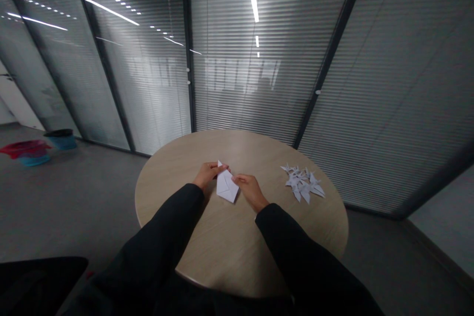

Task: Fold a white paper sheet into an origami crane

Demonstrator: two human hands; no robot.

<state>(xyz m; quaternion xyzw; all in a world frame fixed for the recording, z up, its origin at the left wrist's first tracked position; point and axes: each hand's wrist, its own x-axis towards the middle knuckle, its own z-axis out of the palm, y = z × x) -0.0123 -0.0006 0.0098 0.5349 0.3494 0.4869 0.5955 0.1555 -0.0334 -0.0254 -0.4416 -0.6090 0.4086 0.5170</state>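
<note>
Head view, looking down over my forearms: the folded white paper (226,186) lies on the round wooden table (159,192), between my two hands and a little left of the table's middle. Its long axis runs from a sharp tip at the far left to a broader end at the near right, so the tip points away from me. My left hand (209,174) is the nearer to that tip, while my right hand (251,190) sits beside the paper's right edge. My left fingers (220,168) curl toward the far edge, close by the tip, and my right fingertips (237,178) reach in to meet the right edge. Neither hand is spread wide, but whether either one truly pinches the paper I cannot tell from up here. The paper looks crisp and flat, a kite-like shape with faint creases and layered flaps. Off to the right, well apart from my right hand, lies a heap of folded paper shapes (302,183) with pointed wings. Black sleeves (296,252) cover both my arms.
</note>
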